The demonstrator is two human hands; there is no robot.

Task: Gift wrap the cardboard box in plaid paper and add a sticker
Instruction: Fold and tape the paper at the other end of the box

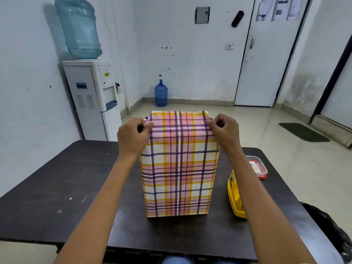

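A tall box covered in pink, yellow and purple plaid paper stands upright on the dark table. My left hand pinches the paper at the box's upper left corner. My right hand pinches the paper at the upper right corner. The paper's top fold lies over the box's top. A seam runs down the middle of the near face. No cardboard shows.
A yellow tape dispenser stands right of the box, partly behind my right forearm. A clear container with a red lid sits at the table's far right. A water dispenser stands behind the table at left. A black bag lies at the right edge.
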